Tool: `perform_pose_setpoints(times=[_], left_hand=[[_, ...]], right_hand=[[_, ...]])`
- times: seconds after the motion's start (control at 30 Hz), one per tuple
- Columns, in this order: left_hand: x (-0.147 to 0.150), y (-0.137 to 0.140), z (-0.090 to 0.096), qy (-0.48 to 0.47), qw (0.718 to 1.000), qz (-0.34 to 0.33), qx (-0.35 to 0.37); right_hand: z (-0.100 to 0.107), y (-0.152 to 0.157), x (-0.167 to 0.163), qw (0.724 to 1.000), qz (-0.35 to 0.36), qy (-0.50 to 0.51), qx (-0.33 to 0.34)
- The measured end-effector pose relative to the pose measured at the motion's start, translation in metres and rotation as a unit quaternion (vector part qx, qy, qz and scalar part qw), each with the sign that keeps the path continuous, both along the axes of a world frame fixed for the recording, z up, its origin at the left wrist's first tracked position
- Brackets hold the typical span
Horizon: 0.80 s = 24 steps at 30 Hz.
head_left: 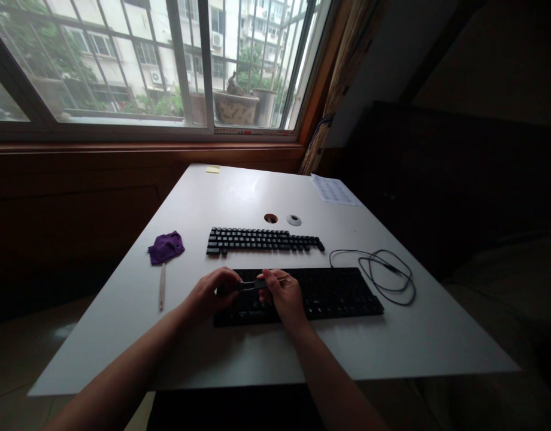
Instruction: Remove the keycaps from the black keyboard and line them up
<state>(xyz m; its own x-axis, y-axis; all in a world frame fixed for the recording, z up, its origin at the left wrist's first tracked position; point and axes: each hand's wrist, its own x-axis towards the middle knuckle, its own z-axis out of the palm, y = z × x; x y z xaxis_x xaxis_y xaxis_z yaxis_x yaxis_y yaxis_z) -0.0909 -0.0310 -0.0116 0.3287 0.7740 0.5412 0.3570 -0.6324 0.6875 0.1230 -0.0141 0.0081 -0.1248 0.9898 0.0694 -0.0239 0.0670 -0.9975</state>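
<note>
My left hand [219,287] is closed in a pinch over the left end of a black keyboard [338,293]. What its fingertips hold is too dark and small to make out. Close beside it, my right hand [282,294] grips a small tool with a dark handle and thin metal wires, which looks like a keycap puller [260,284]. The wires reach left to my left fingertips. Both hands hide part of the keyboard under them. Behind it, loose black keycaps [253,240] lie in rows, set out like a keyboard.
On the white table [123,335], a purple cloth [166,247] and a light-handled brush [162,287] lie at left. The keyboard's cable [392,290] is coiled at right. Toward the back are a cable hole [271,219], its round cover [294,220], printed paper [335,190] and yellow notes [212,170].
</note>
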Motion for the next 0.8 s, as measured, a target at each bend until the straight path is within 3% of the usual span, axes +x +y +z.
perform_pose_setpoints(times=[0.2, 0.53, 0.8], left_hand=[[0.0018, 0.0029, -0.0022, 0.07, 0.992, 0.02, 0.1], [0.0011, 0.0012, -0.0008, 0.197, 0.962, 0.003, 0.191], [0.0018, -0.0005, 0.0023, 0.218, 0.943, 0.029, 0.249]], right_hand=[[-0.0037, 0.0003, 0.0001, 1.0, -0.002, -0.013, 0.006], [-0.0049, 0.0001, 0.0012, 0.999, -0.012, -0.04, 0.012], [-0.005, 0.0014, 0.0004, 0.999, -0.024, -0.047, 0.01]])
